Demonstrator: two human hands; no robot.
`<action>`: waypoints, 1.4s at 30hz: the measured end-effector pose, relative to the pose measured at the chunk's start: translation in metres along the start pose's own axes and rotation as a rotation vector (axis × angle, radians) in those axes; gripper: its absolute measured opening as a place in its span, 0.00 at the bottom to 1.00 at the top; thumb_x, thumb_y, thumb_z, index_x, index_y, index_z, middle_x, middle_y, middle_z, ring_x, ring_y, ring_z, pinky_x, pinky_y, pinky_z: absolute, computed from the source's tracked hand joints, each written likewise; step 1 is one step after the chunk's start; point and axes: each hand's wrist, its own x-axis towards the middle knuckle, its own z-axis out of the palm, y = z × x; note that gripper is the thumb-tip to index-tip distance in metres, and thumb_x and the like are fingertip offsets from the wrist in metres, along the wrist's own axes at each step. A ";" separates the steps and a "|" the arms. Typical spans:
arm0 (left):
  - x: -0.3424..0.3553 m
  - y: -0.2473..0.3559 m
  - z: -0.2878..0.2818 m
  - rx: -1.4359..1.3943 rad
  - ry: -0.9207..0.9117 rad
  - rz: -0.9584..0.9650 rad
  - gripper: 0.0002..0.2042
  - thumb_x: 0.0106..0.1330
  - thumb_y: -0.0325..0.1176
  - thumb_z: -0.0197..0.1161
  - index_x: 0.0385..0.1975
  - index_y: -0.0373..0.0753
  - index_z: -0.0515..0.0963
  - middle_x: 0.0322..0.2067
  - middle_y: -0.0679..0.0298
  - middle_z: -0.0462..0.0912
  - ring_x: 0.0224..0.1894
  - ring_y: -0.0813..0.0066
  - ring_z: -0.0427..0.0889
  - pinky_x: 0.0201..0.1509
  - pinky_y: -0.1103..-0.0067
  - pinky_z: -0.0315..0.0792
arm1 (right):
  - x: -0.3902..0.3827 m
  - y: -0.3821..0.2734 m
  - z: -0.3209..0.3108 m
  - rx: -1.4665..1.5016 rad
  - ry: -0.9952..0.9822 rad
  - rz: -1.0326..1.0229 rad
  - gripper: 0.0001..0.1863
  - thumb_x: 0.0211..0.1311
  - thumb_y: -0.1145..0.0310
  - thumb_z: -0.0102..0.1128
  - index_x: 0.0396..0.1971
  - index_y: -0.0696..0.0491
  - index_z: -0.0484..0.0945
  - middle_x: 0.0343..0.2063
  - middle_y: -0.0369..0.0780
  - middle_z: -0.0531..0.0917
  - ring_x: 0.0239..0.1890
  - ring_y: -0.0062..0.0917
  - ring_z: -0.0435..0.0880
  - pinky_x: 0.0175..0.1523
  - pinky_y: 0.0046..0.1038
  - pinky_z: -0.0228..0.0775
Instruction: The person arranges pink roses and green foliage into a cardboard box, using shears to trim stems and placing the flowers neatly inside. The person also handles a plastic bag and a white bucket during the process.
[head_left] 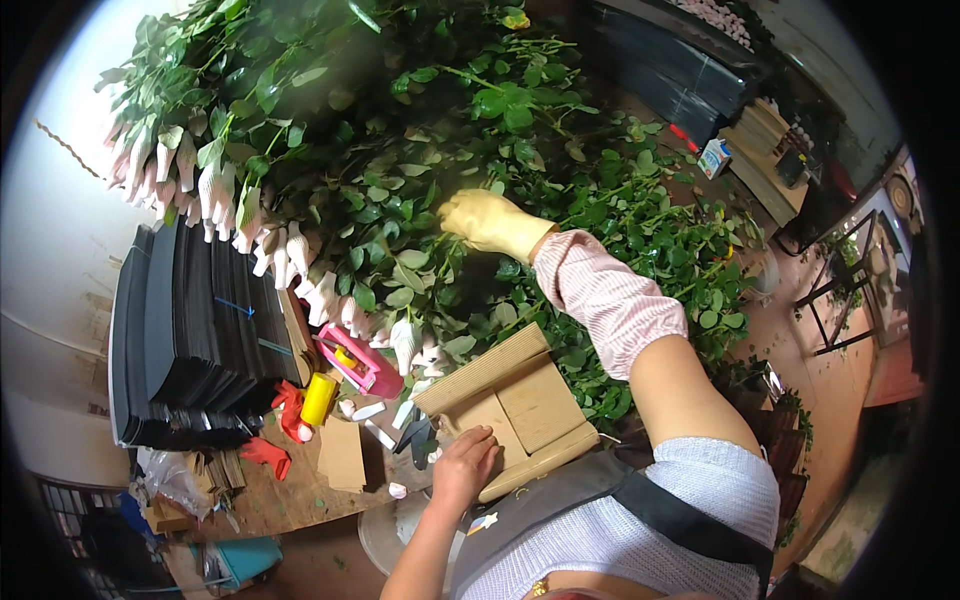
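My right hand (487,220), in a yellow rubber glove with a striped sleeve cover, reaches into a large heap of leafy rose stems (400,190). Its fingers are curled among the leaves, and whatever they hold is hidden. My left hand (465,466) is bare and closed, with its fingers curled at the left end of a shallow brown tray (540,395) in front of me. Nothing shows clearly in its grasp. A strip of corrugated cardboard (485,372) lines the tray's far side. Black-handled scissors (416,437) lie just left of the tray.
Rose heads in pale sleeves (215,190) hang along the heap's left edge. Stacks of black sheets (200,340) stand at left. Nearer lie a pink holder (362,362), a yellow roll (318,398), red gloves (265,456) and brown card pieces (342,455). A teal bin (248,560) sits below the table.
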 end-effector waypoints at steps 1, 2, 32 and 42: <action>0.000 -0.001 0.001 -0.001 0.004 -0.003 0.06 0.61 0.29 0.73 0.37 0.37 0.88 0.46 0.59 0.89 0.48 0.61 0.89 0.51 0.71 0.84 | -0.004 0.003 -0.008 0.053 -0.020 0.001 0.10 0.65 0.67 0.54 0.38 0.49 0.84 0.41 0.42 0.86 0.47 0.39 0.85 0.54 0.40 0.77; -0.001 0.000 0.000 0.001 0.009 -0.009 0.06 0.61 0.29 0.73 0.37 0.37 0.88 0.46 0.59 0.89 0.48 0.61 0.89 0.51 0.71 0.84 | -0.008 0.001 -0.024 0.107 -0.042 -0.002 0.08 0.63 0.68 0.55 0.36 0.50 0.83 0.37 0.43 0.86 0.42 0.42 0.86 0.49 0.42 0.78; 0.000 -0.002 -0.002 0.053 -0.036 -0.008 0.08 0.60 0.29 0.73 0.39 0.39 0.88 0.47 0.62 0.89 0.57 0.58 0.84 0.62 0.62 0.77 | -0.123 -0.044 -0.124 -0.059 -0.093 0.544 0.08 0.68 0.68 0.60 0.42 0.50 0.86 0.45 0.38 0.89 0.43 0.34 0.90 0.48 0.38 0.84; -0.012 -0.004 0.002 0.076 -0.054 -0.073 0.09 0.61 0.32 0.73 0.41 0.44 0.89 0.48 0.67 0.89 0.62 0.61 0.81 0.73 0.51 0.64 | -0.083 -0.064 -0.075 -0.102 -0.363 0.336 0.20 0.57 0.60 0.69 0.52 0.44 0.86 0.62 0.37 0.81 0.70 0.32 0.73 0.80 0.43 0.49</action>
